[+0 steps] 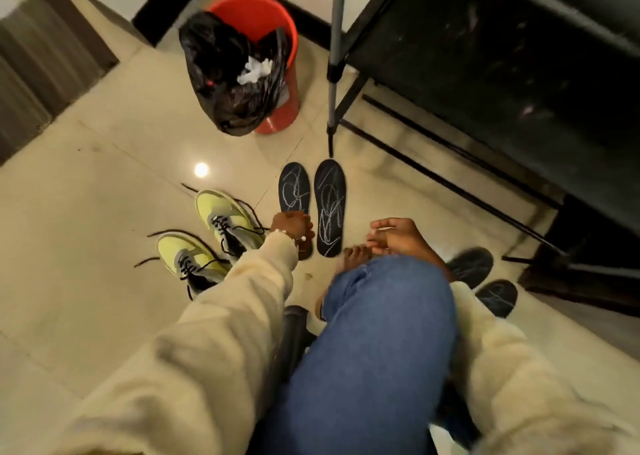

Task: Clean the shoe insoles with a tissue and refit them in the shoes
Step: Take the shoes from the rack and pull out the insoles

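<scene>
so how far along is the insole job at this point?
Done: a crumpled white tissue already lies in the black bin bag. In hand: the left hand is at the heel of one chalk-scribbled black insole; its twin lies beside it. The right hand holds nothing. Left: both still look marked, and neither is in the yellow-green sneakers.

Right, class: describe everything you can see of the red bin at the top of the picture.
The red bin looks like round plastic and stands upright on the tiled floor near the black skirting. A black bin bag hangs out over its front rim, nearly down to the floor, hiding much of that side. Crumpled white tissue lies on the bag. A grey tripod leg stands just to its right. No hand touches it.
</scene>
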### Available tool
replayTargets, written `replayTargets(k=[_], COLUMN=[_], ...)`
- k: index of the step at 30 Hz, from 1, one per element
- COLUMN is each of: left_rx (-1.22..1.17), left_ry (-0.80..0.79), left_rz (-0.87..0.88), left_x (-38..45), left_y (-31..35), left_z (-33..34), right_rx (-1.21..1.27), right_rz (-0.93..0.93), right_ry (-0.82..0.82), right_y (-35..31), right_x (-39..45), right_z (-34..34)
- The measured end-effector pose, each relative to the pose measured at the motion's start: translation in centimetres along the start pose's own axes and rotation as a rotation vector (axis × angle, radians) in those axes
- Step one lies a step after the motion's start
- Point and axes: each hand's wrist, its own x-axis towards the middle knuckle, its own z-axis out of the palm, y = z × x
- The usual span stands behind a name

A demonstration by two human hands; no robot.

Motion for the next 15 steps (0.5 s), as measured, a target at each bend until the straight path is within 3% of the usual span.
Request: replayTargets(k=[5, 8, 15], left_rx=[0.196, 0.145, 0.326], left_ry=[-0.073, -0.158, -0.157], left_rz=[0.353, 0.545, 0.963], left_x=[-8.3, -16.0, -28.4], left_y=[5.6, 8.6, 9.4], left_z=[1.2, 2.6, 5.7], right_rx=[0.141, 0.202, 0.239], right_rz=[-0.227, -0.351, -0.578], right_ry=[0.122, 0.213, 0.422], right_y=[-3.6, -4.5, -2.6], right_x=[-9.7, -15.5, -27.0], right_z=[-3.4, -5.5, -10.1])
